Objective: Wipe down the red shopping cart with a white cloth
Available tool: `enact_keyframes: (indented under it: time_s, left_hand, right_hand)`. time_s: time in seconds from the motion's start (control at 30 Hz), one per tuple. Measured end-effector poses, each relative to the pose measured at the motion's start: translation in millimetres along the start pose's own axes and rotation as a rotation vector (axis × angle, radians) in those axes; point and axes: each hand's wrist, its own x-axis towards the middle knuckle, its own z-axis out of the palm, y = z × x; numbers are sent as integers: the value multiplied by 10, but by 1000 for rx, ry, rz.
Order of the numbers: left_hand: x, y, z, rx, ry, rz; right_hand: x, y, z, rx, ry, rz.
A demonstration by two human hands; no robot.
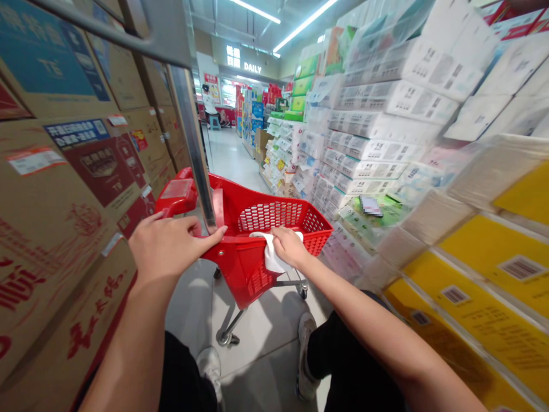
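A red plastic shopping cart with perforated basket sides stands on castors in front of me. At its handle end, my left hand grips the red frame, thumb stretched along the rim beside a metal pole. That pole rises from the cart to a grey frame at the top left. My right hand is closed on a white cloth, which drapes over the basket's near rim and hangs down its outer side. Part of the cloth is hidden under the fingers.
Stacked cardboard cartons line the left side closely. On the right, tall piles of white packaged tissue and yellow packs crowd the cart. A tiled aisle runs ahead, with a person far off near a blue stool.
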Motion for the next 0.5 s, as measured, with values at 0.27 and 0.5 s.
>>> enact_keyframes:
  time_s: [0.27,0.5]
  left_hand:
    - [-23,-25,25,-5,8,-7]
    - [-69,-92,20,-83,59,-58]
  right_hand:
    - [191,-308,137,-111,-41,-13]
    - [-139,250,40,-325,-89,215]
